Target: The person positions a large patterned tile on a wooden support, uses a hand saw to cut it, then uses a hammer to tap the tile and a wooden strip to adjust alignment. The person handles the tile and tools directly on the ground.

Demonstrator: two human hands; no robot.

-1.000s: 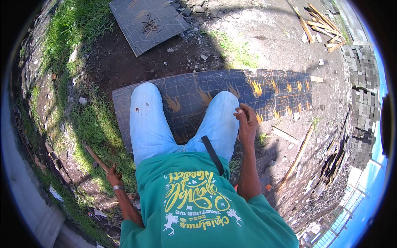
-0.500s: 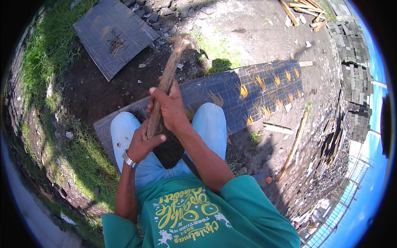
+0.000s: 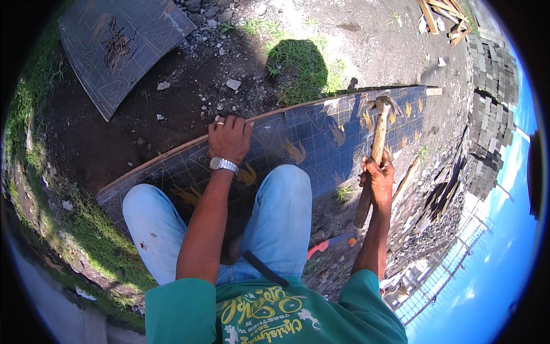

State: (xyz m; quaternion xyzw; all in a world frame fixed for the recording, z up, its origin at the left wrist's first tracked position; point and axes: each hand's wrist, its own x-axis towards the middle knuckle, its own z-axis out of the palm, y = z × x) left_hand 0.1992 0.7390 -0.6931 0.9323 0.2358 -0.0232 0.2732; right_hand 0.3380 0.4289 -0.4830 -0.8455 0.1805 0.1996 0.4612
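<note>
A long dark plywood sheet (image 3: 321,150), printed with grid lines and yellow figures, stretches from beneath my bent knees toward the right. My left hand (image 3: 229,139), wearing a ring and a metal watch, is closed over its far edge, fingertips hidden beyond the rim. In my right hand (image 3: 378,176) is a claw hammer (image 3: 378,137), gripped around its rough wooden handle. The hammer's metal head points away from me, above the sheet's right part; whether it touches the surface I cannot tell.
Another dark panel (image 3: 134,43) at the far left bears a pile of nails (image 3: 118,50). A red-handled tool (image 3: 318,249) lies right of my knee. Wood scraps (image 3: 444,17) lie at the far right, near stacked grey blocks (image 3: 491,109). Grass and stones cover parts of the ground.
My left hand has let go of the hammer handle and taken hold of the plywood's far edge. My right hand has carried the hammer to the right. The view has shifted.
</note>
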